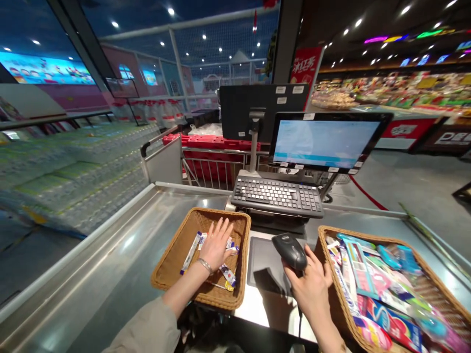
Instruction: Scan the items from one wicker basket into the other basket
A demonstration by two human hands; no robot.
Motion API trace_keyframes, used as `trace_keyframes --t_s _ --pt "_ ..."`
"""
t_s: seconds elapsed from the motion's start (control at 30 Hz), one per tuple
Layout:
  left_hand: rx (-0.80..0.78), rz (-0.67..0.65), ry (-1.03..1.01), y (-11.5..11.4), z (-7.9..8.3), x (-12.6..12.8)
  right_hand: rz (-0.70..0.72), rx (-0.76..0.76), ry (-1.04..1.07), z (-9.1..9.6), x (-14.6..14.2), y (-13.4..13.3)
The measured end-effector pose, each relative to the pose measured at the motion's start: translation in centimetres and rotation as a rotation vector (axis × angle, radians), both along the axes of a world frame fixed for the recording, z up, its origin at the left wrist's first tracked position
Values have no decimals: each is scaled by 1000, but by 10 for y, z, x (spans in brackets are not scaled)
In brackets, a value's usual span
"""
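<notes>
While the head view looks down at a steel checkout surface (110, 279), the left hand (217, 245) lies flat in the left wicker basket (176, 255), fingers spread, resting on small packaged toothbrushes (226, 272) and pinching nothing. Right hand (312, 287) has its grip wrapped around a black barcode scanner (290, 249), held over a dark pad (263, 262) between the baskets. Right wicker basket (333, 294), touching the right wrist, is full of colourful packages (382, 294). Keyboard (277, 196) and lit monitor (326, 142) stand behind.
</notes>
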State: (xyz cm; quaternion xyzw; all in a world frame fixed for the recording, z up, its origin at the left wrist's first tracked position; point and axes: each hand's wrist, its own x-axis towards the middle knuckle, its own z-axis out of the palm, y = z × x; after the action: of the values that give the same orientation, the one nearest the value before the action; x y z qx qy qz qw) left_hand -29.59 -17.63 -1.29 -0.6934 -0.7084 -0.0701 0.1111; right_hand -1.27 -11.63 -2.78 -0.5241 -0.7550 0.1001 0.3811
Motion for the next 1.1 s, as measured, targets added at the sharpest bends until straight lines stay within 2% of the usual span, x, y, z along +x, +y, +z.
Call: trace_keyframes --t_s 0.2,0.4,0.7,1.1 --pt "-6 34 -7 -15 -24 -39 38 0 -11 -8 -15 -4" --pt "-173 101 -25 -22 -37 -64 64 13 -31 -13 -26 -4" --pt "-395 165 -33 -21 -43 -84 74 -5 -59 -20 -35 -4" --pt "-566 254 2 -13 -69 -97 71 -7 -52 -24 -37 3"
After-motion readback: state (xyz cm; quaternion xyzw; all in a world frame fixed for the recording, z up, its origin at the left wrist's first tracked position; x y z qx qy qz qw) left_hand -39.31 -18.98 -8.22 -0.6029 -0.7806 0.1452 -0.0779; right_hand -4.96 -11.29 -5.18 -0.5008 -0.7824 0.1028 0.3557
